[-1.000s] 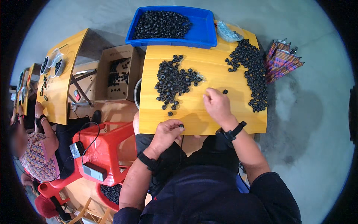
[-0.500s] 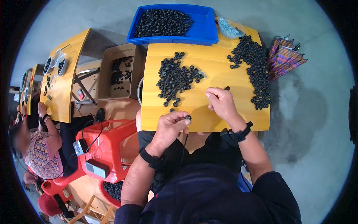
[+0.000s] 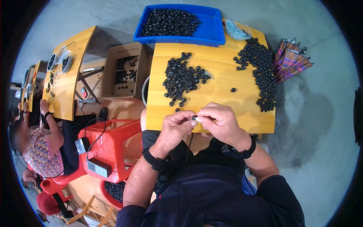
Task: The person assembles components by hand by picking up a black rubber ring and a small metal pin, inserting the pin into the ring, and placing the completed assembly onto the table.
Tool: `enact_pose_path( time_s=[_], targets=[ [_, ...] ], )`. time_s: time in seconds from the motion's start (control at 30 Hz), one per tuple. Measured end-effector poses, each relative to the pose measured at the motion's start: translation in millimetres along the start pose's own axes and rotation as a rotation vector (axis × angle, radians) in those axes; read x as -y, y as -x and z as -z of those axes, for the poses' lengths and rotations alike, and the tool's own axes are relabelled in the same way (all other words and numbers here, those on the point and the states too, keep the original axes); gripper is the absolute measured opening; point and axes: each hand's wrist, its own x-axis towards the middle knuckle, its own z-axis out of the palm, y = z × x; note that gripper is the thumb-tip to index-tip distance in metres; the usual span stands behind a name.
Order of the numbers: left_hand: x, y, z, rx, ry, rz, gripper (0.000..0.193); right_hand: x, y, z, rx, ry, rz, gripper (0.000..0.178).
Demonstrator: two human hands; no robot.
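Note:
Near the front edge of the yellow wooden table (image 3: 215,100), my two hands meet at the fingertips. Between thumb and finger, my left hand (image 3: 174,128) pinches a small round black part (image 3: 194,117). My right hand (image 3: 222,122) is closed in a pinch against that part; whatever its fingertips hold is too small to make out. Beyond my left hand spreads a pile of black ring-shaped parts (image 3: 180,77), with small shiny metal pieces (image 3: 207,75) at its right side. One loose black part (image 3: 233,90) lies beyond my right hand.
More black parts (image 3: 263,77) line the table's right side. At the far edge are a blue tray (image 3: 211,28) and a clear bowl (image 3: 238,30) of small bluish pieces. A cardboard box (image 3: 109,72), red stool (image 3: 113,143) and seated person (image 3: 43,153) are left; a plaid umbrella (image 3: 289,60) is right.
My right hand has moved left and toward me from over the table, and its fingertips now meet the black part in my left hand. The left hand stays almost in place.

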Motion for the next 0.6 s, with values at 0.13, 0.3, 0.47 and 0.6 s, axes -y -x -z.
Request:
enact_pose_path(
  time_s=[0.13, 0.3, 0.47, 0.6],
  targets=[
    [-1.0, 3.2, 1.6, -0.009, 0.051, 0.024, 0.015, -2.4, -0.2, -0.4, 0.007, 0.123, 0.12, 0.006],
    [-0.2, 4.1, 3.6, 0.033, 0.069, 0.032, 0.014, -1.8, 3.3, -4.3, 0.014, 0.147, 0.166, 0.008],
    [-3.9, 4.6, 5.2, 0.075, 0.08, 0.062, 0.012, 0.7, 11.6, -7.8, 0.044, 0.241, 0.227, 0.014],
    [-4.0, 5.7, 9.5, 0.086, 0.062, 0.056, 0.013, 9.3, 10.8, -9.5, 0.073, 0.269, 0.232, 0.016]
  ],
)
